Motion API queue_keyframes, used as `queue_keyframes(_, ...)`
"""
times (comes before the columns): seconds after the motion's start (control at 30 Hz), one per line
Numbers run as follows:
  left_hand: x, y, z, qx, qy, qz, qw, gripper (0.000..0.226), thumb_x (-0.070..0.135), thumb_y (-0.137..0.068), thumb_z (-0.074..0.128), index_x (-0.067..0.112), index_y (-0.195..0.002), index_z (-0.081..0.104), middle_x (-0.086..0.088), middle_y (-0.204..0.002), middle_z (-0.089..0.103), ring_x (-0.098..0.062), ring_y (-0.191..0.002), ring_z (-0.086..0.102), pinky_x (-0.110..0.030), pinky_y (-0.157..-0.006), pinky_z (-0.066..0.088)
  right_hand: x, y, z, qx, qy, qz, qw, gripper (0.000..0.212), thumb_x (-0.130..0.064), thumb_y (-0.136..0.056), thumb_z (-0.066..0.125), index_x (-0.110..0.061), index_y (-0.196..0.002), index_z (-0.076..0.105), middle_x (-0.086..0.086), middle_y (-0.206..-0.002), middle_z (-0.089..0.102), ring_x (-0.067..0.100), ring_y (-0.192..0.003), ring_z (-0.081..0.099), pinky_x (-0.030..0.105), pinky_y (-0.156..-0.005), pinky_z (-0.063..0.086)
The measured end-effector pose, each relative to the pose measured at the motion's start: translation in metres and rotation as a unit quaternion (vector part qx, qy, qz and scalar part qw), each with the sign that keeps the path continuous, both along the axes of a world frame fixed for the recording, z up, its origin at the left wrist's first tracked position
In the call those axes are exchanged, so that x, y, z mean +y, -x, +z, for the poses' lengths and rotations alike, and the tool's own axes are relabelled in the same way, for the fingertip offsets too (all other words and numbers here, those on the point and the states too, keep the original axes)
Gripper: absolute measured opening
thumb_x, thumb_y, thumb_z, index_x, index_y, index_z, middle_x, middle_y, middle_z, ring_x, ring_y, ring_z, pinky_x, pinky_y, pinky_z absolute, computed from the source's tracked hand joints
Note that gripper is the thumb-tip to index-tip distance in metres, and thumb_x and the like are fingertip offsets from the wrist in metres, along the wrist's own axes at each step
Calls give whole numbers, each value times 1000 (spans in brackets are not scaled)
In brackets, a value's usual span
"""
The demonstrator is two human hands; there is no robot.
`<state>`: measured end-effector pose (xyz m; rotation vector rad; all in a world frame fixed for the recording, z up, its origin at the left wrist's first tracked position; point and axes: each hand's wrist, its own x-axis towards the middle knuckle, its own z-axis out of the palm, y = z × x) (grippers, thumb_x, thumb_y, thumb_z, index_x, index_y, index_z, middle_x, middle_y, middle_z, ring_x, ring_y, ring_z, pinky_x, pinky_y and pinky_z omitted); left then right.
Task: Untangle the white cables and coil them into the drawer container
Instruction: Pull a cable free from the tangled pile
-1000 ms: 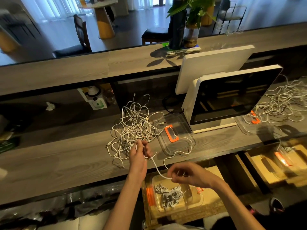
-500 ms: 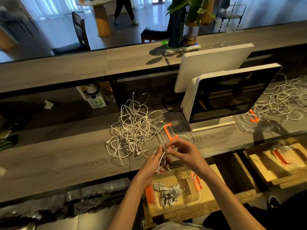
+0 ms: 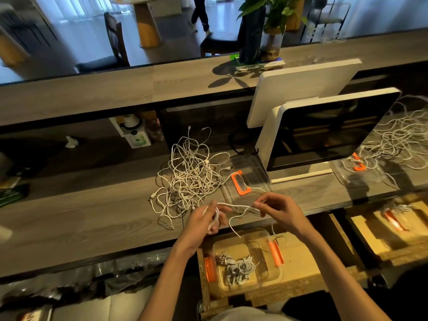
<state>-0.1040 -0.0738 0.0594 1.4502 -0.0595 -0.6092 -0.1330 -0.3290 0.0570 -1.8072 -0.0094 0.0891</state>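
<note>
1. Nearest to us, below the counter's near edge, we see the open drawer (image 3: pixel 298 281) with the clear drawer container (image 3: pixel 273 274) sitting in it; a few coiled cables (image 3: pixel 238 267) lie in its left half, and its right half shows bare floor. Orange clips sit on its left and right walls.
2. Above the drawer, over the counter edge, our left hand (image 3: pixel 208 218) has its fingers curled round a small loop of the white cable (image 3: pixel 236 206).
3. Our right hand (image 3: pixel 275 207) pinches the same cable just to the right; the strand runs between both hands, and a loose end hangs down toward the container without touching it.
4. Left of the hands, the wooden counter (image 3: pixel 81 216) lies bare along its near edge.
5. Just beyond the hands lies the tangled pile of white cables (image 3: pixel 190 174), with a clear lid (image 3: pixel 252 167) bearing an orange handle touching its right side.
6. Right of the lid stands a white monitor (image 3: pixel 328 130), close against it; beyond the monitor, at the far right, a second cable tangle (image 3: pixel 403 135) spreads over another clear lid.
7. Farthest, a raised shelf (image 3: pixel 115 89) carries a potted plant (image 3: pixel 266 24).
</note>
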Motion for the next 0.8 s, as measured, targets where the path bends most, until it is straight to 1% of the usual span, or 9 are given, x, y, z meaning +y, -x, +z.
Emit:
queue_keyframes(0.1,2,-4,0,-32,-13,37,999,42,44,-103,44,16,-113,74,-8,-87,71,-11,-63,45,-25,-60,35,-7,3,-5,16,6,37,999,21,-29,-88,73,-12,-101,75,7,-93,73,23,-87,72,36,-82,61)
queue_keyframes(0.23,-3,-5,-3,-38,11,108,993,44,41,-106,39,16,-115,75,-8,-89,72,-11,-65,45,-20,-58,35,-1,9,-7,27,1,67,997,21,-28,-91,70,-16,-107,75,2,-96,73,15,-84,69,29,-77,58)
queue_keyframes(0.33,-1,-10,-9,-26,20,153,988,46,44,-104,40,15,-112,76,-12,-90,70,-9,-64,45,-17,-53,34,-4,10,-11,16,8,54,998,20,-33,-92,69,-26,-110,76,7,-94,71,25,-85,68,35,-75,58)
queue_keyframes(0.4,1,-14,-11,-16,25,172,985,47,46,-104,41,17,-111,77,-17,-88,61,-8,-63,44,-18,-51,31,-6,9,-11,19,4,48,999,20,-33,-92,69,-28,-110,76,8,-94,70,30,-86,67,36,-77,58)
queue_keyframes(0.47,-2,-15,-10,-10,19,174,985,47,46,-104,41,17,-109,78,-15,-89,59,-9,-64,45,-17,-50,33,-10,9,-15,13,32,46,998,20,-34,-93,68,-28,-110,75,3,-95,71,26,-84,67,34,-74,57)
queue_keyframes(0.53,-8,-13,-9,-6,15,162,987,45,42,-105,41,16,-109,78,-11,-91,66,-10,-66,47,-17,-51,34,-17,9,-20,4,80,39,996,19,-40,-93,66,-33,-108,75,-5,-96,71,18,-83,67,31,-72,56)
queue_keyframes(0.63,-16,-6,-9,-7,9,137,991,43,36,-107,41,12,-109,77,0,-81,69,-7,-64,49,-21,-52,30,-32,12,-31,4,132,32,991,20,-46,-92,65,-35,-105,75,-15,-100,72,12,-89,68,33,-77,58)
queue_keyframes(0.7,-21,-2,-12,-1,2,131,991,42,34,-107,42,9,-111,76,1,-83,70,-5,-66,53,-20,-51,31,-40,13,-35,1,159,33,987,21,-49,-92,65,-35,-105,75,-15,-100,73,12,-90,69,35,-80,59)
queue_keyframes(0.8,-31,1,-18,15,8,139,990,41,29,-108,41,6,-108,75,-2,-98,76,-9,-74,60,-17,-51,33,-47,13,-38,-10,184,23,983,19,-51,-93,64,-39,-103,74,-8,-90,73,14,-73,65,32,-67,56)
